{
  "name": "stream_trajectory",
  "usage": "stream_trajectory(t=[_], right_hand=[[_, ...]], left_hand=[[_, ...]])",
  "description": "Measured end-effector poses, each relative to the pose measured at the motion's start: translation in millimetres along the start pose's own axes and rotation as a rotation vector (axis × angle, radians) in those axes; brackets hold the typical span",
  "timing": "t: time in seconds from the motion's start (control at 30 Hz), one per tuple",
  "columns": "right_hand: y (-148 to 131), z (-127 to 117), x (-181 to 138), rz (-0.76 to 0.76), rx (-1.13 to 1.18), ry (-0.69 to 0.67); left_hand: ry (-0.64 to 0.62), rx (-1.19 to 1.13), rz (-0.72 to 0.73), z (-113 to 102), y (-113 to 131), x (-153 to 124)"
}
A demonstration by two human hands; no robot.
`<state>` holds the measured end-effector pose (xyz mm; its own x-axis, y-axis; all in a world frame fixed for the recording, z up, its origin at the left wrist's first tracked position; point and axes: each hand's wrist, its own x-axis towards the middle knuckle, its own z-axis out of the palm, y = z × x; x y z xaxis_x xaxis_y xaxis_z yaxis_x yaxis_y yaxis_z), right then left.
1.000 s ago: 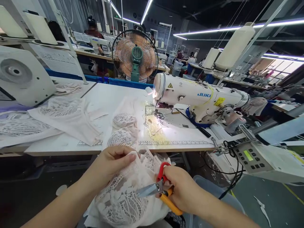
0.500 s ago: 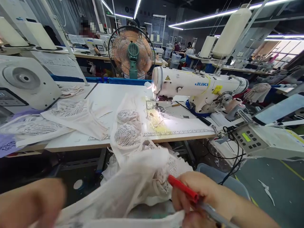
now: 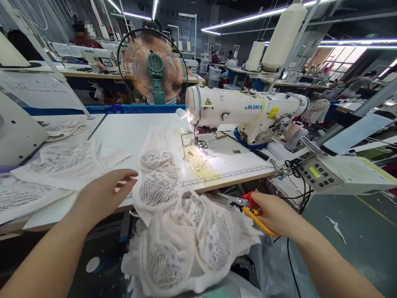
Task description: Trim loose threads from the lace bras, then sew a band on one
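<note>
My right hand point(image 3: 269, 209) grips a pair of scissors point(image 3: 238, 200) with red and orange handles. Their blades point left, just below the table's front edge, above the lace bras. My left hand point(image 3: 110, 188) is over the table edge with fingers stretched forward and nothing in them. Right of its fingertips lies a pale lace bra cup point(image 3: 158, 186) on the table edge. Below hangs a cream lace bra point(image 3: 186, 244), joined in a pile that drapes down toward my lap.
A white JUKI sewing machine point(image 3: 229, 105) with its lamp lit stands on the white table point(image 3: 124, 128). More lace bra pieces point(image 3: 65, 159) lie at left. A control box point(image 3: 322, 174) juts out at right. A large fan point(image 3: 153, 68) stands behind the table.
My left hand has risen from the lower left to the table edge. My right hand has moved up and right, turning the scissors' blades leftward. The raised fabric has dropped, and the view has shifted right.
</note>
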<state>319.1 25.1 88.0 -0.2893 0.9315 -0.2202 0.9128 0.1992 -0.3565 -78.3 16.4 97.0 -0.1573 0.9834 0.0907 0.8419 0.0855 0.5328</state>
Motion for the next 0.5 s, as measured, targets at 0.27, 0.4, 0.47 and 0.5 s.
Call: stream_trajectory(t=[0.27, 0.4, 0.47, 0.5], right_hand=[[-29.9, 5.7, 26.5, -0.206, 0.081, -0.035], [-35.7, 11.4, 42.0, -0.27, 0.211, -0.015], [-41.0, 15.4, 52.2, -0.275, 0.302, -0.014], [-44.6, 17.3, 57.8, -0.276, 0.351, -0.012]], left_hand=[[-0.217, 0.258, 0.357, 51.8, 5.3, 80.3], [-0.172, 0.3, 0.357, 52.0, 5.9, 76.6], [-0.124, 0.282, 0.327, 49.6, 7.1, 74.6], [-0.083, 0.268, 0.302, 47.4, 8.0, 73.3]])
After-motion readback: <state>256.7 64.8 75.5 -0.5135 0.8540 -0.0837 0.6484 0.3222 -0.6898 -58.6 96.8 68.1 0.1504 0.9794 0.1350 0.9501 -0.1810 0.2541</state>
